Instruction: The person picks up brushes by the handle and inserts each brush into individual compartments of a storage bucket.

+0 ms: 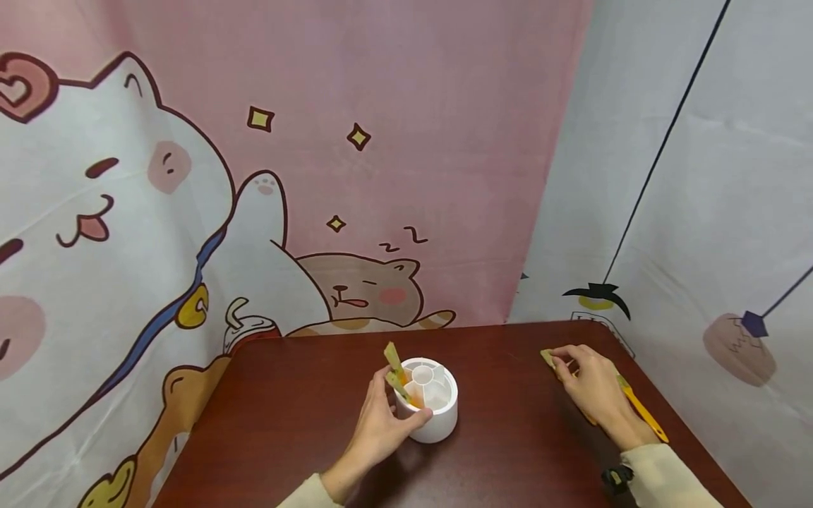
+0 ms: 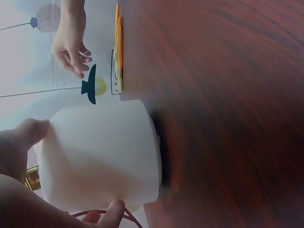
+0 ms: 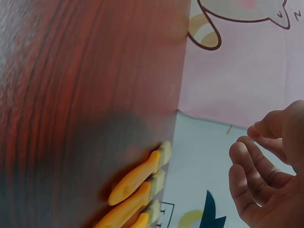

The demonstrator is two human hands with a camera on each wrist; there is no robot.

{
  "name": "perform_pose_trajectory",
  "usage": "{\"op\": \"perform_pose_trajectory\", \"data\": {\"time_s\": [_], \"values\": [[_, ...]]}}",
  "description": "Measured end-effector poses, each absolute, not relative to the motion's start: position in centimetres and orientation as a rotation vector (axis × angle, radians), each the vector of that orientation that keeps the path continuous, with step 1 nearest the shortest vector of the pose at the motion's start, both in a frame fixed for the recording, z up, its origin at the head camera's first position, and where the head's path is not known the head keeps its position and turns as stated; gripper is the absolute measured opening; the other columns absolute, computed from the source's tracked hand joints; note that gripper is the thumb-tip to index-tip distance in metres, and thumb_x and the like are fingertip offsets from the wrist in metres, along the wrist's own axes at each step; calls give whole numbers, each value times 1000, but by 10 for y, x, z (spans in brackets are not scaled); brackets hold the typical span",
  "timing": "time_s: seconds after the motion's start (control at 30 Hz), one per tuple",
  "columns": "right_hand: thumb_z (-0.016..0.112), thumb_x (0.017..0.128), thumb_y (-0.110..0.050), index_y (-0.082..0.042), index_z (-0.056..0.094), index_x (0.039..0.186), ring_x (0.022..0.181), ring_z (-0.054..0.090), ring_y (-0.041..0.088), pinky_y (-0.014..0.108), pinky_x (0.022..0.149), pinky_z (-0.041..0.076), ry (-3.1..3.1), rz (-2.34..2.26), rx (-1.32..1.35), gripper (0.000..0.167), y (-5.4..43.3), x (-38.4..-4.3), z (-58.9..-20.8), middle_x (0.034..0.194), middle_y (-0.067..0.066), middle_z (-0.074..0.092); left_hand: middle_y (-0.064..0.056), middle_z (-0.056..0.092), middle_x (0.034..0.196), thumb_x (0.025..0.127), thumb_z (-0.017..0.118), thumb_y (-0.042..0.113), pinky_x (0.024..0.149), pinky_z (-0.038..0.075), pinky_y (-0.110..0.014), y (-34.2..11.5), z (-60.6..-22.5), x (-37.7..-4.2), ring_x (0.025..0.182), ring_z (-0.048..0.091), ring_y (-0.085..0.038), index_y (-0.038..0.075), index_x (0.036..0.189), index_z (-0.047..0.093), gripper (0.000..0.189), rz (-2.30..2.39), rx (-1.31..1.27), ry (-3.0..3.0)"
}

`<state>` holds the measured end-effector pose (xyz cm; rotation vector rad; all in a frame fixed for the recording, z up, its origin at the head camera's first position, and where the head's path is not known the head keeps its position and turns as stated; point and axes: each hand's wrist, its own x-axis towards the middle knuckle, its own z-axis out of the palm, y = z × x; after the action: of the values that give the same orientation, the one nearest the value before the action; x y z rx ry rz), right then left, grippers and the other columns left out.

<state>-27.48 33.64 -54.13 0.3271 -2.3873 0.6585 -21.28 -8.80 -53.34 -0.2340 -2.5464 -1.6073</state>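
Observation:
A white round holder (image 1: 438, 427) divided into compartments stands on the table. My left hand (image 1: 380, 427) grips its side, thumb on the near rim; in the left wrist view the holder's smooth wall (image 2: 102, 152) is between thumb and fingers. Two flat brush-like things (image 1: 394, 358) with orange handles and greenish-tan ends lean in its left compartments, ends up. At the table's right, my right hand (image 1: 591, 384) hovers with loosely curled fingers, nothing visible in them. Beneath it lie more orange-handled brush-like things (image 3: 128, 183), side by side, partly hidden by the hand in the head view.
The dark red-brown table (image 1: 305, 423) ends at a printed cloth (image 1: 444, 176) with cartoon animals behind it. A pale cloth (image 1: 699, 212) hangs along the right side. A dark band (image 1: 616, 479) is on my right wrist.

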Motion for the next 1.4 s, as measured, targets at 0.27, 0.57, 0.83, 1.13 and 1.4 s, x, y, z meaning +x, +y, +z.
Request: {"op": "perform_pose_trajectory", "data": {"time_s": [0.27, 0.57, 0.83, 1.13, 1.4], "values": [[89, 99, -3, -3, 87, 111, 75, 74, 31, 30, 62, 54, -2456, 655, 265, 12, 352, -279, -555, 97, 14, 80, -26, 58, 162, 91, 101, 27, 111, 67, -58, -100, -531, -221, 140, 73, -44, 7, 171, 48, 98, -1747, -370, -2554], [84, 104, -8, -4, 86, 118, 87, 75, 35, 39, 67, 56, -2601, 665, 197, 15, 365, -285, -565, 117, 25, 83, -31, 53, 174, 98, 95, 14, 112, 67, -51, -115, -530, -228, 146, 71, -51, 2, 182, 30, 106, -1940, -469, -2559], [81, 103, -10, -3, 85, 116, 77, 69, 24, 32, 59, 51, -2580, 712, 248, 16, 378, -299, -583, 104, 19, 83, -35, 45, 178, 101, 91, 12, 117, 63, -59, -121, -527, -232, 152, 64, -56, 1, 182, 28, 103, -1904, -515, -2591], [87, 101, -11, 1, 85, 122, 84, 77, 31, 45, 68, 63, -2740, 590, 189, 24, 370, -299, -575, 103, 17, 86, -37, 45, 178, 102, 87, 13, 119, 61, -61, -122, -526, -236, 154, 61, -57, 3, 182, 30, 98, -1856, -559, -2631], [87, 103, -14, 5, 84, 124, 75, 73, 22, 46, 68, 65, -2807, 585, 155, 28, 371, -303, -580, 95, 14, 84, -35, 48, 176, 103, 84, 13, 122, 57, -67, -119, -527, -238, 157, 59, -57, 3, 183, 28, 98, -1879, -587, -2618]]}}
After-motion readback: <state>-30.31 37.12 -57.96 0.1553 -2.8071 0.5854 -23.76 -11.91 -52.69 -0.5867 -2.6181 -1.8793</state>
